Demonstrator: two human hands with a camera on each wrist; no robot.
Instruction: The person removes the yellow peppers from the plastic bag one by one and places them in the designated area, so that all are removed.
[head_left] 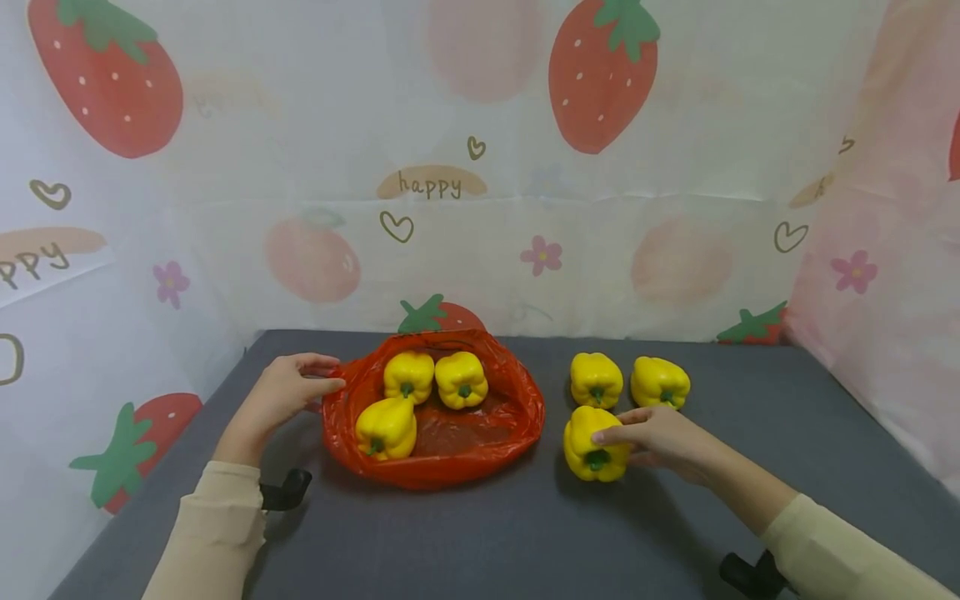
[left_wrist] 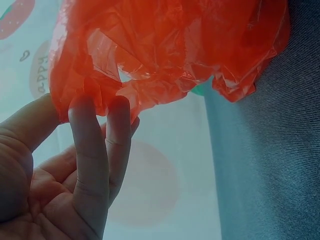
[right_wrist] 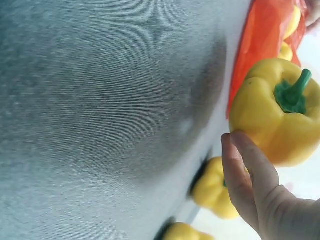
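My hands are well apart: my left hand (head_left: 281, 392) pinches the left rim of the red plastic bag (head_left: 442, 473), and my right hand (head_left: 663, 437) grips a yellow bell pepper (head_left: 580, 435) between thumb and fingers, just to the right of the bag. That pepper looks lifted off the dark grey cloth (head_left: 420, 542), since its shadow lies apart from it in my right wrist view.

The likeliest trouble, I'd say, is the pepper slipping: its skin is smooth and glossy, and my fingertips bear on its side more than under it. Dropped, it could roll on the cloth or knock the two loose yellow bell peppers (head_left: 596, 379) behind it. The bag is thin and slack, so if my left pinch loosens, the rim could fold inward and narrow the mouth; if I tug too hard, the plastic might tear. A pepper catching on the right rim could drag that wall down, or bump the three yellow bell peppers (head_left: 409, 375) lying inside.

I can make out no brand or label on the bag or the peppers. The only writing is on the strawberry-print curtain (head_left: 345, 150): "happy" (head_left: 431, 185) at the middle, a cut-off "ppy" (head_left: 33, 267) at the left, and a fragment at the right, too partial to read in full
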